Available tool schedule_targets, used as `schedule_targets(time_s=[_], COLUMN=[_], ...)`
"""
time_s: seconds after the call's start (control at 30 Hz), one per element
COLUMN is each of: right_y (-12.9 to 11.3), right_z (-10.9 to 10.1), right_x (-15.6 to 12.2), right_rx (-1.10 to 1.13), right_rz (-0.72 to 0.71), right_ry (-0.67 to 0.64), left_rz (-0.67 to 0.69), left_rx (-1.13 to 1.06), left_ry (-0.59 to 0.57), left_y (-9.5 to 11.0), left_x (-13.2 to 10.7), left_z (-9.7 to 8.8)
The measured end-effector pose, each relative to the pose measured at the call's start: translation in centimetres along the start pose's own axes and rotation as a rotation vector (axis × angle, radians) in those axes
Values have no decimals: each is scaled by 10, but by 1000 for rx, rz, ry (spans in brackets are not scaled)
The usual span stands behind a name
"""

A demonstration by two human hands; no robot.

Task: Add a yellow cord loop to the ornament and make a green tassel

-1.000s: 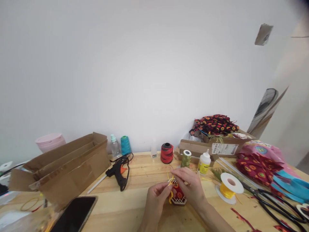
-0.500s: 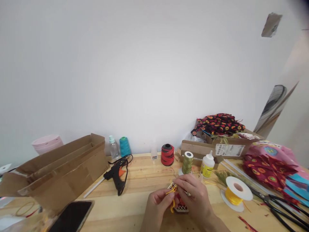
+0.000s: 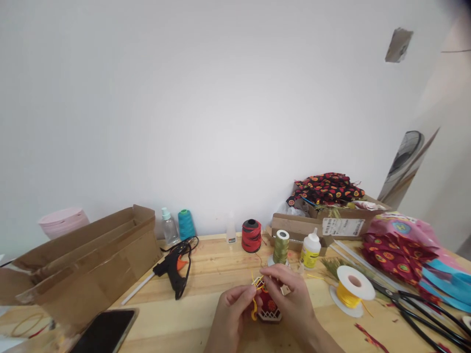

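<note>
Fingers (image 3: 247,295) of left hand (image 3: 234,310) and right hand (image 3: 294,293) are still pinching yellow cord (image 3: 254,312), so work on the lattice-edged ornament (image 3: 270,309) is continuing

More of the lattice-edged ornament (image 3: 270,316)'s red patterned panel (image 3: 268,303) is showing between the left hand (image 3: 232,309) and right hand (image 3: 290,291) than half a second ago.
</note>
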State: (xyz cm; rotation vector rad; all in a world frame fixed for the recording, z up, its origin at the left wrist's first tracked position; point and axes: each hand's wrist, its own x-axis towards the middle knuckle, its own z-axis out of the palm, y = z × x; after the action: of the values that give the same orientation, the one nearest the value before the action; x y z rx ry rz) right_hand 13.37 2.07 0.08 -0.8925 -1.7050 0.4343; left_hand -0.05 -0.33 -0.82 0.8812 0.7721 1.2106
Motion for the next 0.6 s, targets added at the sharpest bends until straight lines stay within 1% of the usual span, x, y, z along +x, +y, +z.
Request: schedule_targets(time_s=[0.13, 0.17, 0.27, 0.33, 0.37, 0.47, 0.53, 0.6], right_y=[0, 1, 2, 2, 2, -2, -5, -8], right_z=[1, 1, 0, 2, 4, 12, 17, 19], right_x=[-1, -1, -1, -1, -1, -3, -6, -8], right_rx=[142, 205, 466, 597, 631, 678, 722, 752], right_rz=[106, 170, 454, 597, 627, 625, 634, 666], right_ry=[-14, -1, 61, 51, 19, -87, -98, -70], left_rz=[-5, -4, -2, 7, 18, 58, 63, 55], left_rx=[-24, -31, -78, -106, -107, -44, 39, 145], left_ry=[-4, -7, -13, -21, -25, -41, -41, -36], left_y=[1, 2, 3, 4, 4, 3, 4, 6], left_x=[-1, -1, -2, -1, -1, 0, -1, -2], left_z=[0, 1, 2, 3, 2, 2, 2, 4])
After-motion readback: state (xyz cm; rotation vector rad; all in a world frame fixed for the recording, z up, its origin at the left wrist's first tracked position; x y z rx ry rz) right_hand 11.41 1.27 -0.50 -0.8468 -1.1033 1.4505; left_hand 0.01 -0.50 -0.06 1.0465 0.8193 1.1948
